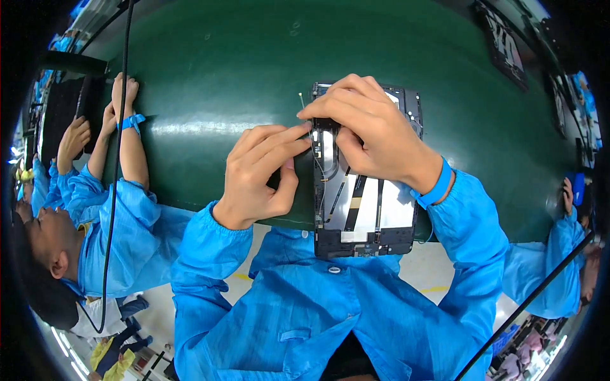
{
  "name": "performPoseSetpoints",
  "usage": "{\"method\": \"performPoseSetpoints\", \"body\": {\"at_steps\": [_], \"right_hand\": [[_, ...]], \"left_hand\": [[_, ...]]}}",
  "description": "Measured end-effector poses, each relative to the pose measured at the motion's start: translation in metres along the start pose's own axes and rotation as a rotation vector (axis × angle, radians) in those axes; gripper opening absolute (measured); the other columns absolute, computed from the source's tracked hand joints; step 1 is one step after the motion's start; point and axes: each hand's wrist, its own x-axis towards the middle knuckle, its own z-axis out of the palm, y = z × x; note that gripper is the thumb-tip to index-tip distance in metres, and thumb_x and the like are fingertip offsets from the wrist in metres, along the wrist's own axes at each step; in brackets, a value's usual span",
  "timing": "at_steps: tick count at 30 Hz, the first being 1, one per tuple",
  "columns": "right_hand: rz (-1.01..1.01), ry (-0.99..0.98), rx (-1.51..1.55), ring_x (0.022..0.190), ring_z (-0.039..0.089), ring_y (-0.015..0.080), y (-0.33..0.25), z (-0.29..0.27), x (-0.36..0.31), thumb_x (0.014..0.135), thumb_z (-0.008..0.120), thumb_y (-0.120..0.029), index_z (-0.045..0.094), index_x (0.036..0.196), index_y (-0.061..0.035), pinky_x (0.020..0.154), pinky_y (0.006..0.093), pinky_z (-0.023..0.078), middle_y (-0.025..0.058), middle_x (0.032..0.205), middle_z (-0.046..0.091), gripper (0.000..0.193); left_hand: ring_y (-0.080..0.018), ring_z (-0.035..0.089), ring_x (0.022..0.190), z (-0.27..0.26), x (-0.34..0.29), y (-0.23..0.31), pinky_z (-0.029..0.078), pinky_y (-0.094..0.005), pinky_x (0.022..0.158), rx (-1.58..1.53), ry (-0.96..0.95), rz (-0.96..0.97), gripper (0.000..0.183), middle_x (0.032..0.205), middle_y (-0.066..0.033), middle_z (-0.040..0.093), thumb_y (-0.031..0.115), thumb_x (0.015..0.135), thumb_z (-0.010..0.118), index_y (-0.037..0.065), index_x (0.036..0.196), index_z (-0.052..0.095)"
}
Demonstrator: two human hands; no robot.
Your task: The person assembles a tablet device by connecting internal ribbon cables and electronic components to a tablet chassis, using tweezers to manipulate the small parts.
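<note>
An opened tablet [365,219] lies back-up on the green work surface [216,70], its black frame and silvery inner plates showing, with thin cables running down its left side. My left hand [260,174] rests at the tablet's left edge, fingers pressed against it near the cables. My right hand [368,130] covers the tablet's upper part, its fingertips pinching a thin cable or wire at the top left corner. A blue wrist strap [435,187] sits on my right wrist. Both arms wear blue sleeves.
To the left a co-worker in a blue coat [127,216] reaches both hands onto the green surface beside a dark tray [63,114]. Another person's blue sleeve [559,254] shows at the right edge. A black cable [117,159] hangs down at left.
</note>
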Motion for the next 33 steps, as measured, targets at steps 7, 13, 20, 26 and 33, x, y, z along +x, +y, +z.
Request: {"method": "performPoseSetpoints", "body": {"at_steps": [7, 13, 20, 26, 33], "right_hand": [[0.027, -0.018, 0.013, 0.097, 0.063, 0.0325, -0.002, -0.004, -0.002, 0.072, 0.057, 0.010, 0.078, 0.113, -0.0041, 0.089, 0.0438, 0.054, 0.0131, 0.103, 0.073, 0.048], [0.019, 0.009, -0.081, 0.113, 0.061, 0.0334, -0.003, -0.002, -0.002, 0.073, 0.064, 0.005, 0.078, 0.112, -0.0079, 0.094, 0.0449, 0.050, 0.0107, 0.118, 0.072, 0.043], [0.034, -0.024, -0.157, 0.117, 0.058, 0.0334, -0.006, -0.004, -0.005, 0.076, 0.064, 0.005, 0.078, 0.113, -0.0060, 0.099, 0.0454, 0.049, 0.0114, 0.118, 0.070, 0.041], [0.087, -0.064, -0.140, 0.113, 0.057, 0.0329, -0.017, -0.012, -0.001, 0.082, 0.068, 0.000, 0.074, 0.102, -0.0064, 0.096, 0.0457, 0.047, 0.0119, 0.110, 0.064, 0.022], [0.171, -0.226, -0.147, 0.111, 0.055, 0.0325, -0.011, -0.030, 0.016, 0.085, 0.083, -0.016, 0.072, 0.096, -0.0083, 0.096, 0.0442, 0.044, 0.0104, 0.105, 0.060, 0.017]], "left_hand": [[-0.0316, 0.073, 0.104, -0.001, 0.002, 0.001, 0.057, -0.0413, 0.092, -0.032, -0.013, 0.000, 0.057, 0.133, -0.0108, 0.079, -0.009, 0.070, 0.065, 0.005, 0.123, 0.082], [-0.0326, 0.072, 0.106, -0.004, 0.003, 0.001, 0.055, -0.0418, 0.094, -0.057, -0.054, 0.010, 0.060, 0.138, -0.0123, 0.076, -0.009, 0.072, 0.064, 0.006, 0.128, 0.080], [-0.0317, 0.071, 0.106, 0.001, -0.003, 0.001, 0.053, -0.0419, 0.091, -0.046, -0.031, 0.022, 0.062, 0.138, -0.0128, 0.074, -0.011, 0.074, 0.062, 0.008, 0.130, 0.079], [-0.0304, 0.070, 0.105, 0.001, -0.006, -0.002, 0.053, -0.0415, 0.090, -0.052, -0.017, 0.037, 0.064, 0.135, -0.0107, 0.075, -0.012, 0.073, 0.061, 0.009, 0.130, 0.079], [-0.0295, 0.070, 0.100, 0.002, -0.007, 0.001, 0.054, -0.0399, 0.084, -0.106, 0.029, 0.036, 0.063, 0.128, -0.0109, 0.077, -0.014, 0.072, 0.061, 0.007, 0.128, 0.079]]}}
